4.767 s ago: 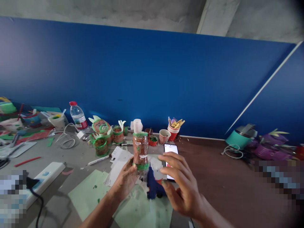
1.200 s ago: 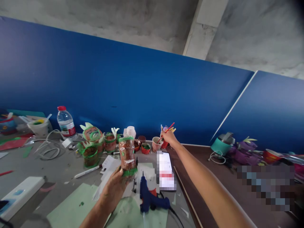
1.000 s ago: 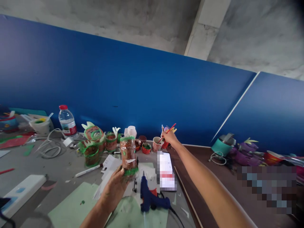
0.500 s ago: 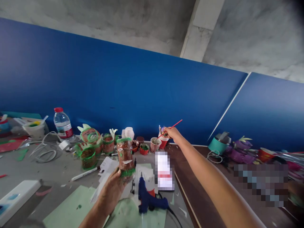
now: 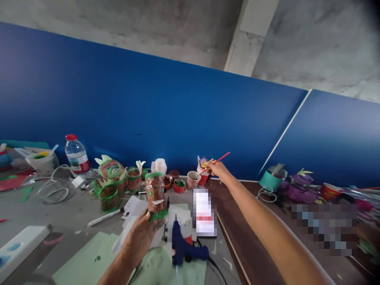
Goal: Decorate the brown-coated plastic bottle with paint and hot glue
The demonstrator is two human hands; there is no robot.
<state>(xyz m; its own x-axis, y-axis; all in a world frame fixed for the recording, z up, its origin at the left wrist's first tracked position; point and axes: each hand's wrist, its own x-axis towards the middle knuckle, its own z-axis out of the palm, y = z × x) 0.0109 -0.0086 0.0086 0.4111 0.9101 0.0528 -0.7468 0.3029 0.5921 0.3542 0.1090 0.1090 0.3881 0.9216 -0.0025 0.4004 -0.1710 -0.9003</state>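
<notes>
My left hand (image 5: 141,233) is closed around the lower end of a brown-painted clear plastic bottle piece (image 5: 155,194) with green rims, held upright above the table. My right hand (image 5: 218,169), arm stretched out, pinches a thin red paintbrush (image 5: 223,156). The brush slants down to the left, its lower end by a pale paper cup (image 5: 194,180); whether it touches the cup, I cannot tell. Just behind my right fingers stands a red-and-white cup (image 5: 203,179) with yellow and purple pieces in it. A small red cup of green paint (image 5: 179,185) is left of the pale cup.
A blue glue gun (image 5: 185,247) and its cord lie on pale green paper near a phone (image 5: 204,213). Painted brown-green pots (image 5: 109,197) and a water bottle (image 5: 76,156) stand at left. A teal pot (image 5: 271,179) and purple pieces (image 5: 299,190) are at right.
My right hand has moved slightly down and right, and the brush's lower end has shifted from inside the pale cup toward its right rim. My left hand holds the bottle piece much as before.
</notes>
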